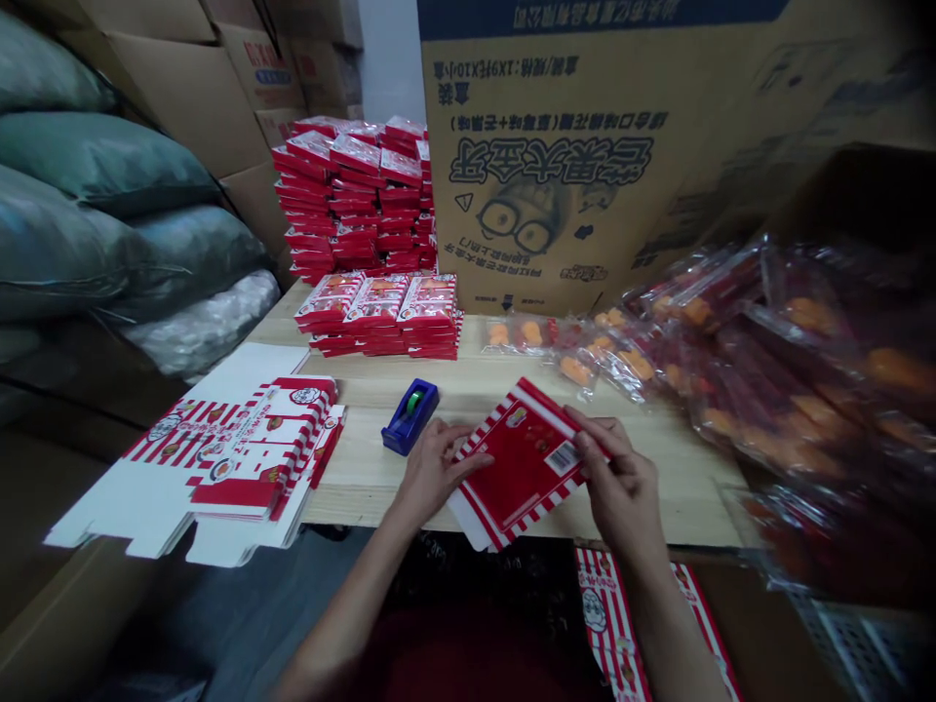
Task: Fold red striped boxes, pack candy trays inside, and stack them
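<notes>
Both my hands hold a flat red-and-white striped carton (521,466) over the front edge of the wooden table (366,468). My left hand (431,468) grips its left edge with fingers curled. My right hand (618,478) pinches the right edge near the barcode. A blue tape dispenser (409,414) sits just left of my left hand. A stack of unfolded striped cartons (234,458) lies at the table's left end, hanging over the edge.
Stacks of finished red packs (380,312) stand at the back, taller piles (351,195) behind them. Clear bags with orange pieces (731,361) heap up on the right. A big printed cardboard box (585,146) rises behind. Grey sacks (95,224) lie left.
</notes>
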### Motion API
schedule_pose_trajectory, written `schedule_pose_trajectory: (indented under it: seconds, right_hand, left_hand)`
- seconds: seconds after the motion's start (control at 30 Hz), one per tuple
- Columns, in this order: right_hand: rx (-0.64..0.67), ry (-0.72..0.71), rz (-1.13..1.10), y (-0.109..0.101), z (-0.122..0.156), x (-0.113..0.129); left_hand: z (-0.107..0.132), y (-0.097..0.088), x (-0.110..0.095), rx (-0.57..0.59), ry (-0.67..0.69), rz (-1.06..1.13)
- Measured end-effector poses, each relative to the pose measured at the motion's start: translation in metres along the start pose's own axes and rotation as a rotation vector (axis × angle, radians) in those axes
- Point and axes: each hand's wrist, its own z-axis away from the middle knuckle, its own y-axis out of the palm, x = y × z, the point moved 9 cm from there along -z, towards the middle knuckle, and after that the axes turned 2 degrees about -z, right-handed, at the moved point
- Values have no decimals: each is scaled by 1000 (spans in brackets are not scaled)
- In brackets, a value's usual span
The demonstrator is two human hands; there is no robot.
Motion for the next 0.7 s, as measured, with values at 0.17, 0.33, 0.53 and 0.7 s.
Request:
schedule_pose_trajectory:
  seconds: [0.17, 0.33, 0.53, 0.7]
  right_hand:
    - [-114, 197, 21, -21, 17, -88]
    - [-23, 168, 184, -6, 37, -136]
    - [13, 80, 553, 0, -3, -133]
    - [113, -28, 753, 56, -134, -133]
  left_hand:
    - [-4, 26, 7, 360, 52, 229]
    - [-27, 39, 44, 266, 84, -206]
    - [-33, 49, 77, 48, 50, -441]
    - [-22, 47, 71, -89, 182, -532]
